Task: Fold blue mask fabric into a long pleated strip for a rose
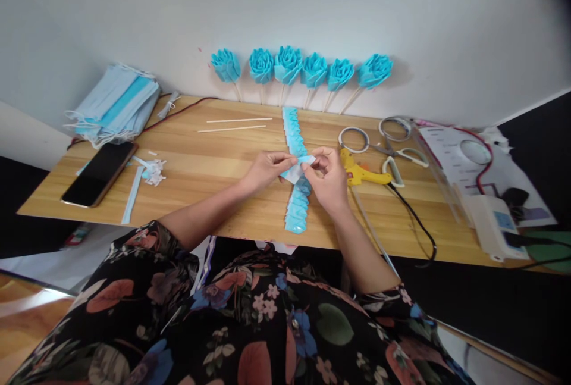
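Observation:
My left hand [266,169] and my right hand [329,178] meet over the middle of the wooden table [214,194]. Both pinch a small folded piece of light blue mask fabric [298,169] between thumb and fingers. Under the hands runs a long row of overlapping blue folded pieces [296,165], from the back of the table to its front edge. Several finished blue fabric roses on sticks [301,69] lean against the white wall behind.
A stack of blue face masks [113,105] and a black phone [99,173] lie at left, with cut ear loops [154,171] beside them. Two thin sticks [238,124] lie farther back. At right are a yellow glue gun [363,174], tape roll [353,138], scissors [401,156] and a white device [493,224].

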Available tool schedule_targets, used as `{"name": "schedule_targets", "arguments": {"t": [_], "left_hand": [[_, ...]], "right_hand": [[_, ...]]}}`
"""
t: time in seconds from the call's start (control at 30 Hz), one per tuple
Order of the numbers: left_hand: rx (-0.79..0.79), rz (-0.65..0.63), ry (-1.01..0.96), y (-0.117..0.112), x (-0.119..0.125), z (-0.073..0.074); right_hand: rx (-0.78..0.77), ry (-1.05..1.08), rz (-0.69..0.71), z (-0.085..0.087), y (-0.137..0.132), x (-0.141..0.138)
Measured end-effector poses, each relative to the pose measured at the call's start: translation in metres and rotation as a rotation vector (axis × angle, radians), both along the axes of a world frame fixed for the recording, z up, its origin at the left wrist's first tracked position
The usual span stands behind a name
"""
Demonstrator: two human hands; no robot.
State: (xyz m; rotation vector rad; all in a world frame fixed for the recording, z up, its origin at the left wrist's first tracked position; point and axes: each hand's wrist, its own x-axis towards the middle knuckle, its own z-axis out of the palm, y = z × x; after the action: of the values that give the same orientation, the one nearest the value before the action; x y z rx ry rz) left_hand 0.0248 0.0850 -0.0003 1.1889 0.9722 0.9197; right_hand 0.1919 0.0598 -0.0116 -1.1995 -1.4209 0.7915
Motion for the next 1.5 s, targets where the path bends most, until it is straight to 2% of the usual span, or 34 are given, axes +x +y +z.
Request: {"name": "schedule_targets", "arguments": {"t": [0.13,0.23,0.33,0.47,0.6,0.83,0.97,1.17,1.5], "left_hand": [[-0.067,-0.004,-0.074,0.001,0.0,-0.001],[-0.16,0.019,-0.246,0.003,-0.001,-0.003],[-0.221,0.044,-0.376,0.004,-0.002,-0.004],[-0.26,0.066,-0.438,0.006,-0.003,-0.008],[-0.253,0.035,-0.461,0.006,-0.003,-0.009],[-0.261,0.018,-0.472,0.003,-0.001,-0.005],[-0.234,0.004,-0.443,0.002,-0.001,-0.005],[-0.216,-0.046,-0.415,0.001,-0.003,-0.005],[-0.138,-0.056,-0.201,-0.003,-0.002,-0.001]], "right_hand": [[0.079,-0.052,-0.043,0.003,-0.002,0.002],[0.274,-0.219,-0.067,0.008,-0.005,0.004],[0.459,-0.45,0.002,0.012,-0.007,0.004],[0.5,-0.63,0.115,0.009,-0.006,0.001],[0.5,-0.71,0.113,0.003,-0.004,-0.001],[0.461,-0.629,0.028,0.007,-0.004,-0.002],[0.449,-0.514,-0.02,0.007,-0.003,-0.002],[0.281,-0.279,-0.066,0.005,-0.001,-0.001],[0.02,0.016,-0.063,0.0,0.002,0.0]]}}
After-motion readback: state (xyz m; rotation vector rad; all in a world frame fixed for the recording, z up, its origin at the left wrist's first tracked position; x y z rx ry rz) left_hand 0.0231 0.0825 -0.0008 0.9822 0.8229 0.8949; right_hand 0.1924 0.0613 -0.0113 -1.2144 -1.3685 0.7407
